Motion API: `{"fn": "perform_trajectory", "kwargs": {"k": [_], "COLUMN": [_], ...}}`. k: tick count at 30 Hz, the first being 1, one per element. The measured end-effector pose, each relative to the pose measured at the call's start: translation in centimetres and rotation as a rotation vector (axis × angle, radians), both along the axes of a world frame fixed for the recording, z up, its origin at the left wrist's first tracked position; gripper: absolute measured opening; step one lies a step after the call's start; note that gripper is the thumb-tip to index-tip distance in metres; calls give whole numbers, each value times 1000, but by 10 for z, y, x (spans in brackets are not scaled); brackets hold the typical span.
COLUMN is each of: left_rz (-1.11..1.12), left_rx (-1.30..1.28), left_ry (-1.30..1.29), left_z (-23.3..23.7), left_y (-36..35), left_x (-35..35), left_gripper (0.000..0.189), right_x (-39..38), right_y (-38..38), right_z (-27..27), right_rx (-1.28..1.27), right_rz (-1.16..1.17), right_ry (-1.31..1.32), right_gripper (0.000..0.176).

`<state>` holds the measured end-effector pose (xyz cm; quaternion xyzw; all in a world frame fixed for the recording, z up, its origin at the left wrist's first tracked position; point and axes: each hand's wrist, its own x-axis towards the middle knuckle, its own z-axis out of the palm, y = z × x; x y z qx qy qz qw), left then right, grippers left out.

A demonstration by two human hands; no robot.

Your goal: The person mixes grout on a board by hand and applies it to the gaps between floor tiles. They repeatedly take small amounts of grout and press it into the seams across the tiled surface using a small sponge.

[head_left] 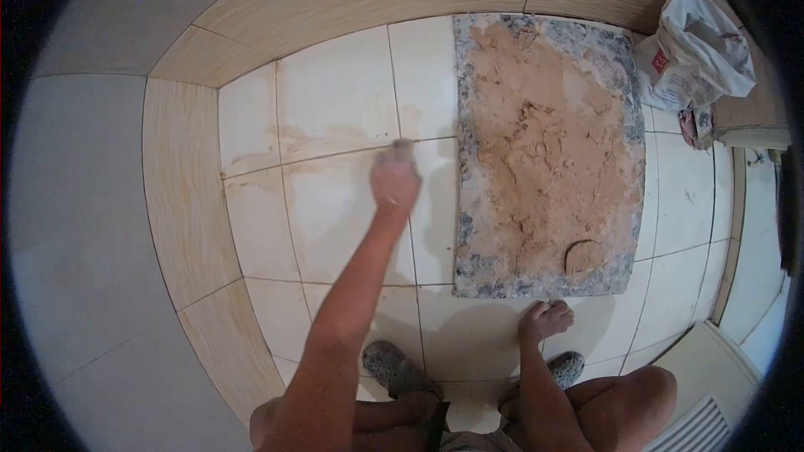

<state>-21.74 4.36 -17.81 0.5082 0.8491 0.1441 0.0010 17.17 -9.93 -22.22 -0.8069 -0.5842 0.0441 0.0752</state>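
My left hand point(395, 180) is stretched forward over the white floor tiles, slightly blurred. Its fingers are closed around a small greyish thing point(403, 147) held down at a tile joint; I cannot make out its kind. Pale brown smears point(322, 141) mark the tiles left of it. To the right lies a speckled grey board point(465, 280), spread with wet reddish-brown clay or mortar point(544, 142). A round patty of the same material point(584, 258) sits near its front edge. Just below that edge, my right hand point(546, 320) is curled shut, nothing visible in it.
A white plastic sack point(695, 50) stands open at the back right, beside a small crumpled packet point(695, 128). Wood-patterned tile skirting point(352, 0) borders the floor behind and on the left. My shoes point(394, 367) are near the front; a slatted white panel point(699, 427) is at lower right.
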Motion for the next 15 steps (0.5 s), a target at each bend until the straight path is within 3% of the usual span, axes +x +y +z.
{"fn": "perform_trajectory", "kwargs": {"k": [4,8,10,13,15], "left_rz": [-171,-77,-5,-133,-145], "left_rx": [76,2,-169,-56,-52], "left_ry": [-46,-155,17,184,141], "left_z": [5,18,25,2,8], "left_y": [-14,6,23,6,-15], "left_x": [22,-49,-65,-18,-4], "left_gripper": [22,19,28,30,31], "right_x": [-3,-2,2,4,5], "right_y": [6,0,-2,-3,-3], "right_z": [3,2,0,-7,-9], "right_rx": [39,-3,-34,-26,28], "right_rz": [18,-16,-14,-38,21], "right_ry": [19,-2,18,24,-29], "right_gripper": [24,25,26,28,26]}}
